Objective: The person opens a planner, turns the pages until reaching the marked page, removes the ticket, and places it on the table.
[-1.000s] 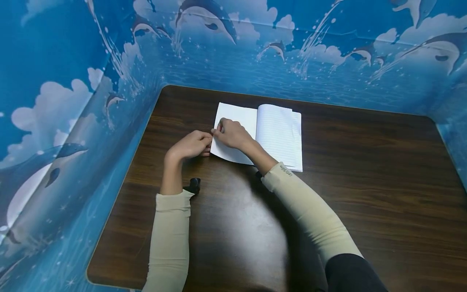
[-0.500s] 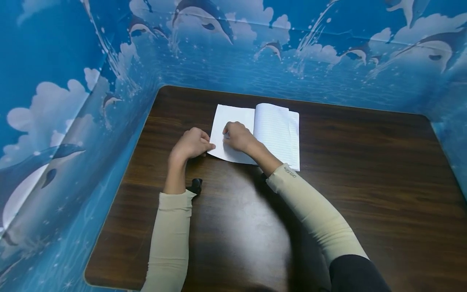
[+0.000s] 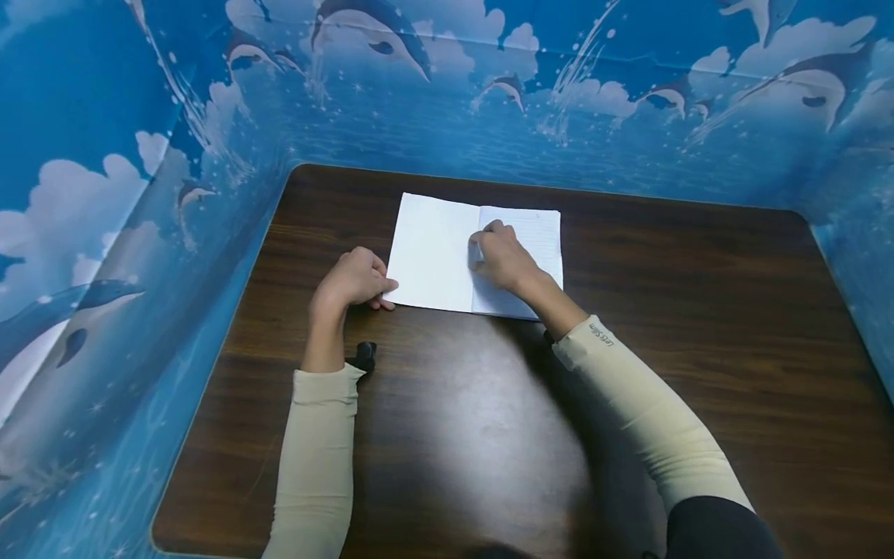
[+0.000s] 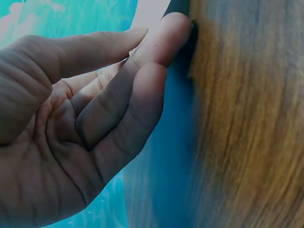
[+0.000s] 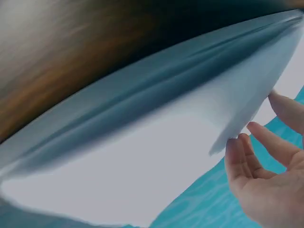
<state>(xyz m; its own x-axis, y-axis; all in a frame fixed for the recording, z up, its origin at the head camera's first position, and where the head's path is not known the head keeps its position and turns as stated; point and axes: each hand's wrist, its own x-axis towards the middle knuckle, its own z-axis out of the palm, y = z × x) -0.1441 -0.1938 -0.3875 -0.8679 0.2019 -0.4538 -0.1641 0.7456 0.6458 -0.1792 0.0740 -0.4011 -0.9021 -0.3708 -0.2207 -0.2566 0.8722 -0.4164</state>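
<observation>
An open notebook [image 3: 429,252] lies near the back of the table, a blank page on the left and a lined page [image 3: 548,237] on the right. At its lower left corner, my left hand [image 3: 352,278] pinches the edge between thumb and fingers. The left wrist view shows a white sliver of paper [image 4: 151,14] running into that pinch. My right hand [image 3: 508,260] is over the lined page beside the centre fold, fingers bent down. Seen from the right wrist, bent fingertips [image 5: 232,145] meet the paper, with gaps between the fingers.
The dark wooden table [image 3: 433,435] extends to both sides and in front of the notebook. A blue dolphin-print curtain [image 3: 419,132] borders it at the back and left. A small black device [image 3: 365,355] sits at the left sleeve's cuff.
My right hand has moved rightward from the blank page across the fold. The arched lined page now lies flatter. The left thumb has come onto the corner of the notebook.
</observation>
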